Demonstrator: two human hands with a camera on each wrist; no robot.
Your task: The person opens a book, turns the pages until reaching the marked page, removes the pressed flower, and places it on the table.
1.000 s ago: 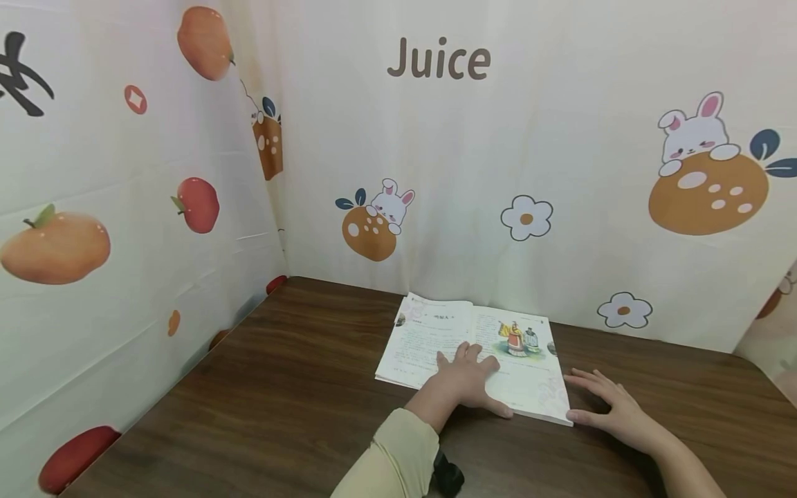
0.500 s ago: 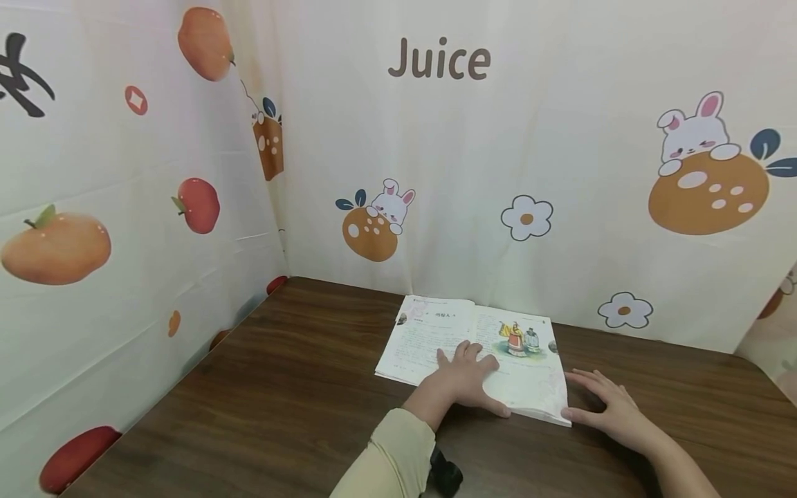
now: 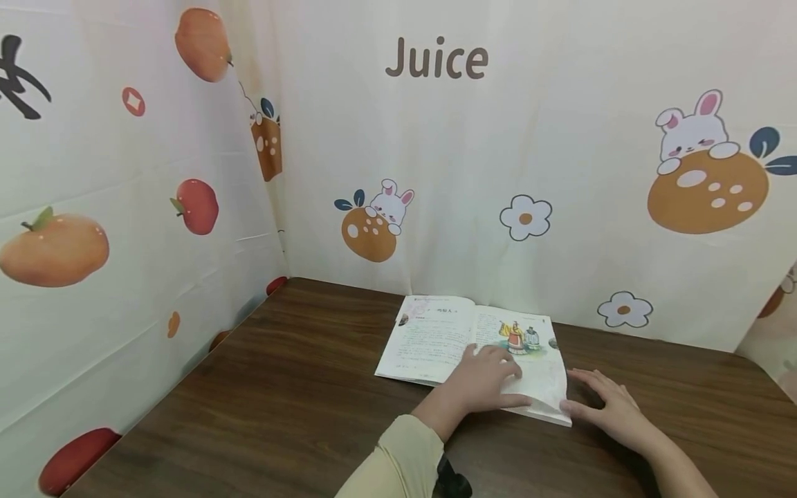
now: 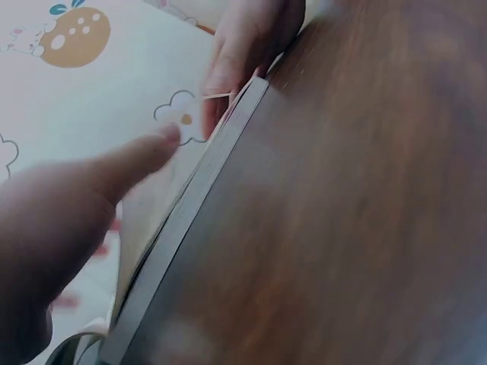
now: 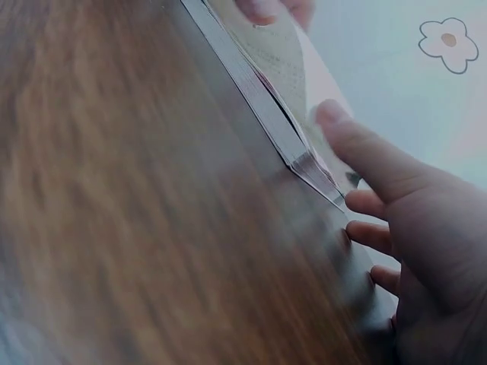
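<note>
An open book lies on the table, with printed text on the left page and a coloured picture of robed figures on the right one. My left hand is over the lower part of the right page, its fingers bent and thumb pointing right along the near edge. At the near right corner, my right hand has its thumb at the page edge and its fingers spread apart beside the book. The right wrist view shows that thumb against a slightly raised page, with the other fingertips lower, along the book's side.
The dark wooden table extends to the left and in front of the book. A white printed curtain hangs right behind the book, and another covers the left side. A black strap device sits at my left wrist.
My left hand has slid to the right over the page, uncovering more of the left page. The right page's near corner has bent up a little at my right thumb, which moved slightly left.
</note>
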